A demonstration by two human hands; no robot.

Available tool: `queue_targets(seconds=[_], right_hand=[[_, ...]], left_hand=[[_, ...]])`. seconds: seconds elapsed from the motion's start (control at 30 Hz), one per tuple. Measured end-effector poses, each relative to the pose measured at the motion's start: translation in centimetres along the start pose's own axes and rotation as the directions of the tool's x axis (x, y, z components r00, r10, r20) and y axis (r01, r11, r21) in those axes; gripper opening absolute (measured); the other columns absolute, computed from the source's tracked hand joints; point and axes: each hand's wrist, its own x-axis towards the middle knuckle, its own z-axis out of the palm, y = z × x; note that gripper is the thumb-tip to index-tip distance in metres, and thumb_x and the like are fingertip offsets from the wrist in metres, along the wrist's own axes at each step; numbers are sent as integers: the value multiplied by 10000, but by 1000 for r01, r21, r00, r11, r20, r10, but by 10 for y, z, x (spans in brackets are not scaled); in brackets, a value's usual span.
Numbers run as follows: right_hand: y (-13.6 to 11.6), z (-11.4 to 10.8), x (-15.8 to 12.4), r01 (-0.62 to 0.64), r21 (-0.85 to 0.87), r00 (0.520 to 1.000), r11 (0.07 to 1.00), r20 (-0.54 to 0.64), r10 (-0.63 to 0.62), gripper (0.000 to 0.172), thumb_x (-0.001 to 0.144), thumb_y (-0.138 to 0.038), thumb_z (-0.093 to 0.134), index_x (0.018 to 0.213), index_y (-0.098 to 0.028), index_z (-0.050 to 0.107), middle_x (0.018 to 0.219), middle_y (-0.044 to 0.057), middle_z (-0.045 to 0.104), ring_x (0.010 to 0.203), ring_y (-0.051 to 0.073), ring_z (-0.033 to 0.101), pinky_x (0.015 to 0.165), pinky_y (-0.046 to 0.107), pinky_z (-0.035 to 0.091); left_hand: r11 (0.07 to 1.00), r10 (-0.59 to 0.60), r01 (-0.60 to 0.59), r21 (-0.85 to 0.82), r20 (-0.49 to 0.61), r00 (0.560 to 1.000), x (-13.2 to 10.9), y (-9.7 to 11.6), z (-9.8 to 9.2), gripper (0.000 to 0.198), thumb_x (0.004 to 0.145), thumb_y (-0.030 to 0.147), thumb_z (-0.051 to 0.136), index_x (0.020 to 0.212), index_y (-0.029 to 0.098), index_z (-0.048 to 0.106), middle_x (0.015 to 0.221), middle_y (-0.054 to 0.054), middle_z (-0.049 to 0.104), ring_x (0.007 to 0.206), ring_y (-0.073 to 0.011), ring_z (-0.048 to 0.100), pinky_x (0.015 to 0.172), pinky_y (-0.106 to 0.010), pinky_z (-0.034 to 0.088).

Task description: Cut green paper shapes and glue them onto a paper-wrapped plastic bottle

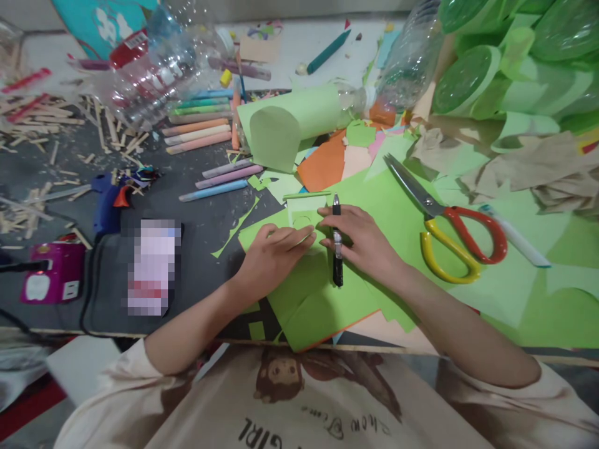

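Note:
My left hand [276, 252] lies on a bright green sheet of paper [318, 305], fingers stretched out towards a small pale green paper piece [306, 204]. A faint curved line shows on the green paper just past my fingertips. Held among the fingers of my right hand [358, 234] is a black and clear pen [337, 274], pointing away from me. The right fingertips rest beside the small piece, opposite the left ones. To the right lie large scissors [430, 209] with one red and one yellow handle, blades apart.
A green paper-wrapped bottle [313, 112] lies ahead, near felt-tip markers [199, 134]. At left are a blue glue gun [107, 202], a phone [154, 268], a magenta box [53, 274] and scattered wooden sticks [32, 125]. Clear bottles [409, 56] and green bottle crafts [528, 75] stand at the back.

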Motion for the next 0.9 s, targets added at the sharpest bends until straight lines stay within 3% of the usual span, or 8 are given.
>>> queue_targets(seconds=[0.4, 0.57, 0.7, 0.83, 0.9], right_hand=[[1, -3, 1, -26, 7, 998, 1000, 53, 26, 164, 889, -265, 644, 1049, -272, 682, 1261, 93, 731, 1178, 335, 633, 951, 552, 504], [1, -8, 1, -77, 187, 994, 979, -58, 89, 214, 954, -447, 561, 960, -264, 672, 1124, 92, 770, 1058, 292, 685, 914, 509, 536], [0, -14, 5, -134, 449, 972, 883, -113, 205, 405, 973, -587, 474, 851, -250, 662, 866, 61, 771, 869, 232, 723, 841, 416, 562], [1, -12, 14, -159, 671, 941, 724, -119, 318, 536, 885, -745, 486, 1058, -264, 645, 829, 23, 735, 743, 195, 722, 714, 355, 571], [0, -11, 19, -184, 691, 936, 699, -93, 338, 498, 862, -717, 553, 1042, -261, 638, 818, 5, 704, 675, 166, 696, 643, 314, 556]], left_hand=[[998, -30, 33, -45, 65, 997, 0, 0, 0, 301, 1005, 129, 465, 1241, 216, 630, 1269, -42, 715, 1007, -170, 673, 864, -325, 416], [999, 2, -1, -44, 34, 999, -1, -1, 2, 295, 1020, 149, 446, 1237, 210, 635, 1277, -25, 713, 988, -170, 656, 848, -341, 413], [998, -18, 22, -63, 57, 998, -1, -2, 2, 282, 1017, 163, 483, 1252, 215, 629, 1283, -32, 709, 1004, -165, 649, 862, -338, 396], [998, -22, 24, -53, 43, 999, -1, -1, 2, 280, 1014, 152, 484, 1248, 208, 626, 1274, -37, 714, 1007, -164, 648, 864, -342, 404], [998, -25, 28, -49, 59, 998, -1, -1, 1, 285, 1024, 168, 463, 1253, 212, 627, 1267, -36, 719, 1012, -163, 650, 860, -341, 412]])
